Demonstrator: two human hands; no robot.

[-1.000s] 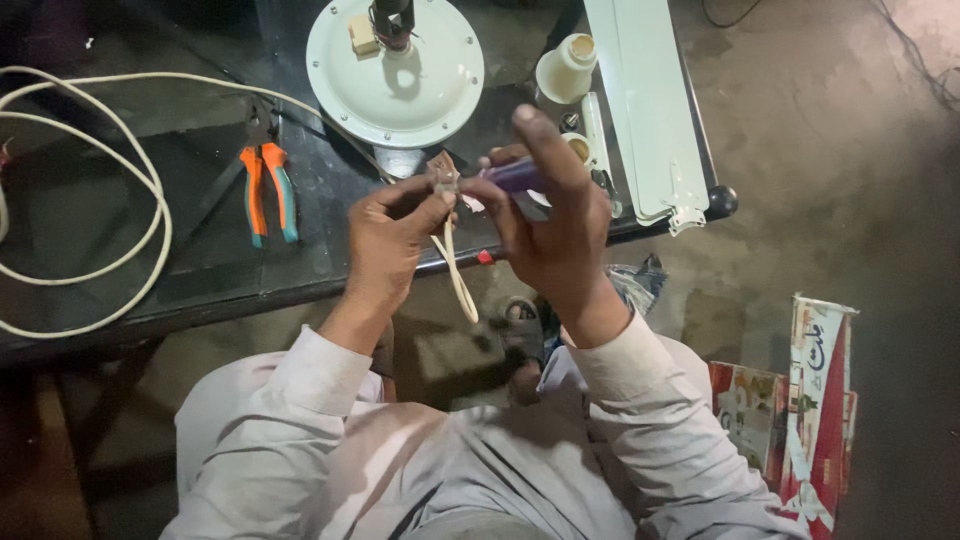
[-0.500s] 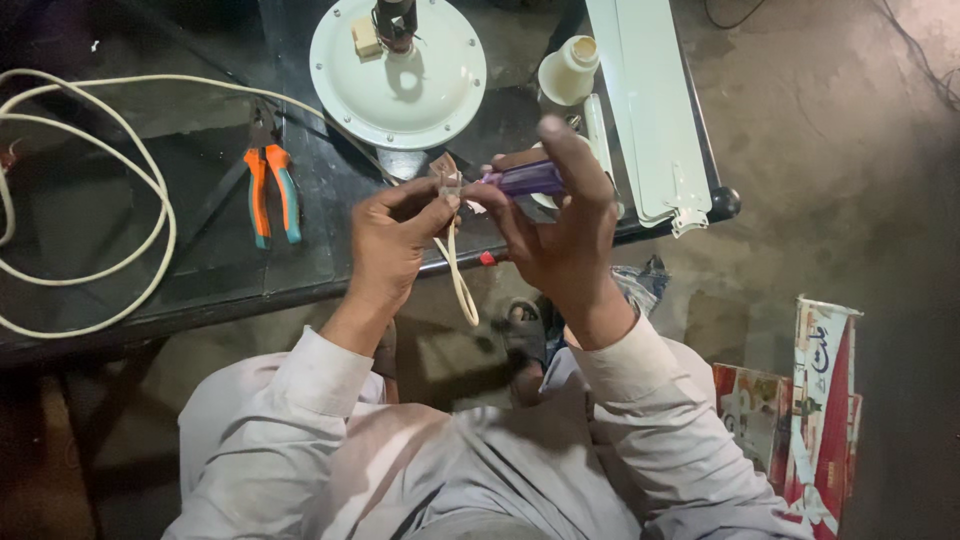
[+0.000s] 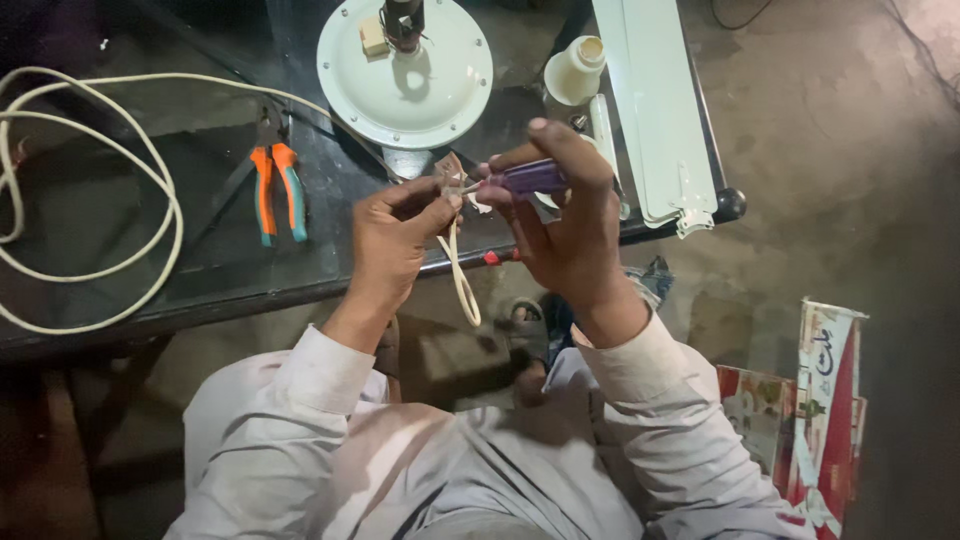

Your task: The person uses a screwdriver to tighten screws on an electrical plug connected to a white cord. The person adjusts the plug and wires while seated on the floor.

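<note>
both pinching: left hand (image 3: pixel 395 235) a small part (image 3: pixel 450 178), right hand (image 3: pixel 565 225) a purple screwdriver (image 3: pixel 530 180).

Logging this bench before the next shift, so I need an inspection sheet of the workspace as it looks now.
Surface: dark table, dusty.
Job's things: purple-handled screwdriver; small part with pale wire loop.
Clutter: orange-and-teal pliers, round white fan housing, white fan blades, small white bottle.
Grippers: left hand pinches the small part; right hand grips the screwdriver.
Cables: white cable coiled on the table.
Surroundings: concrete floor, printed carton.
</note>
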